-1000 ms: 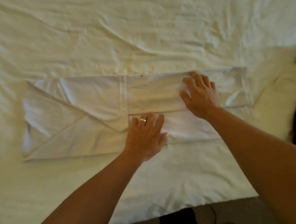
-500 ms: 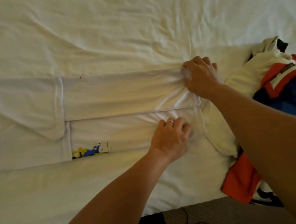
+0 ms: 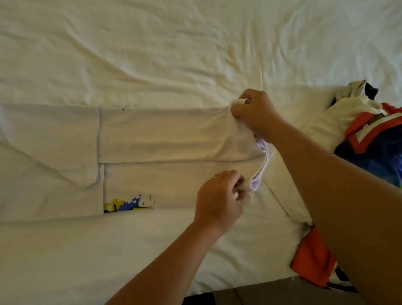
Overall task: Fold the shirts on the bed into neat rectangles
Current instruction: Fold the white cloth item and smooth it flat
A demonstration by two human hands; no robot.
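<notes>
White shirt (image 3: pixel 163 136) lies flat on the bed (image 3: pixel 177 46), already folded lengthwise into a long narrow band, sleeves tucked in; small blue-yellow print (image 3: pixel 129 203) peeks out at the near edge. Right hand (image 3: pixel 255 114) has fingers curled tight round the far corner of the band's right end, left hand (image 3: pixel 218 200) pinches the near corner of the same end, cloth bunched and lifted slightly between them. Step in hand looks like the crosswise fold: grab the end, carry it over toward the left. Next move probably needs both corners lifted together, kept level and taut, then laid onto the band so edges line up, then smoothed flat. Shirt fabric is thin soft knit, limp, creases easily, seam line visible mid-band. Bed sheet is cream, wrinkled all over, so the shirt edges are hard to read against it. Pile of unfolded clothes (image 3: pixel 379 143) sits at the right, red, navy and white pieces, crumpled, just beside the shirt end. Floor (image 3: pixel 280 301) at the bottom is dark carpet with a thin cable.
</notes>
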